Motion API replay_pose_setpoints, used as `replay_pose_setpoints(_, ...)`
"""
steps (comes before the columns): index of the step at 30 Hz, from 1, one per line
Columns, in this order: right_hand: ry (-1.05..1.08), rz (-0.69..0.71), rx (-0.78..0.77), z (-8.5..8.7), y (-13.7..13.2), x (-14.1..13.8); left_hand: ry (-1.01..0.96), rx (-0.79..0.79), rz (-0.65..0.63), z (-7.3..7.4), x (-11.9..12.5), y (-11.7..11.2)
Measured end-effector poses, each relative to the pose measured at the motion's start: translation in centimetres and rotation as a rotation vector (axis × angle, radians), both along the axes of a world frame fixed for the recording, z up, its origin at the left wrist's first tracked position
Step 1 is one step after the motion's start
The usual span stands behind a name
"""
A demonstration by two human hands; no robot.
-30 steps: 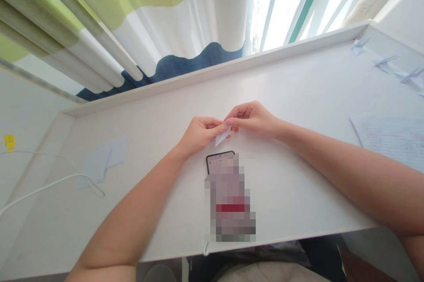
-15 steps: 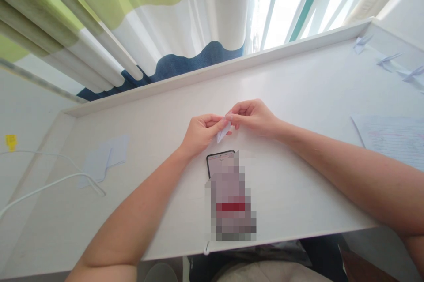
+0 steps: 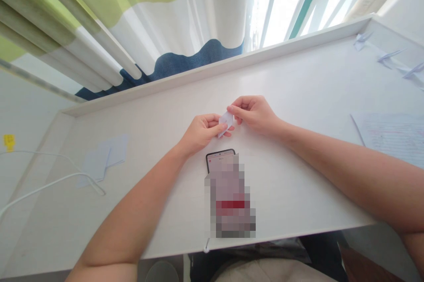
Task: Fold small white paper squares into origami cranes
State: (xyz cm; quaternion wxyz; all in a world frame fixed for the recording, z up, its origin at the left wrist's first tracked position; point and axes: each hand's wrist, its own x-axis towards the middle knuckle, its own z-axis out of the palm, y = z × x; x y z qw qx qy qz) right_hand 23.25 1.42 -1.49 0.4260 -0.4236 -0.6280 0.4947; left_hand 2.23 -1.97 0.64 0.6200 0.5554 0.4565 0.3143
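A small folded piece of white paper [image 3: 226, 119] is held between my two hands, above the middle of the white table. My left hand [image 3: 204, 131] pinches its lower left part, thumb on top and fingers beneath. The thumb and fingers of my right hand [image 3: 252, 112] close on its upper right corner. Just nearer to me than the paper lies a phone [image 3: 221, 154], its screen mostly blurred out.
White paper sheets [image 3: 96, 165] lie at the left beside a white cable [image 3: 59, 179]. Several folded paper pieces [image 3: 391, 56] sit at the far right, and a lined, written sheet [image 3: 394, 136] lies at the right. A raised ledge [image 3: 198, 70] runs along the back below the curtain [image 3: 185, 21].
The paper has turned so that a broader face shows. My right hand has shifted slightly up and away from my left fingers, and both hands still hold the paper.
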Motion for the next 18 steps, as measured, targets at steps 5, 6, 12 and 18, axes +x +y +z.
replay_pose_setpoints(5,-0.029,-0.025,-0.01,-0.01,-0.03,-0.2,-0.001,-0.014,-0.011,0.13,0.08,0.2)
replay_pose_setpoints(6,-0.033,-0.021,-0.017,0.0,-0.04,-0.26,-0.001,-0.025,-0.016,0.16,0.12,0.21)
replay_pose_setpoints(12,-0.024,0.068,-0.031,0.25,-0.35,-0.6,-0.001,0.017,0.016,0.01,0.32,0.15)
replay_pose_setpoints(18,-0.101,0.162,-0.01,0.29,-0.56,-0.47,0.001,0.071,-0.025,-0.3,0.19,0.12)
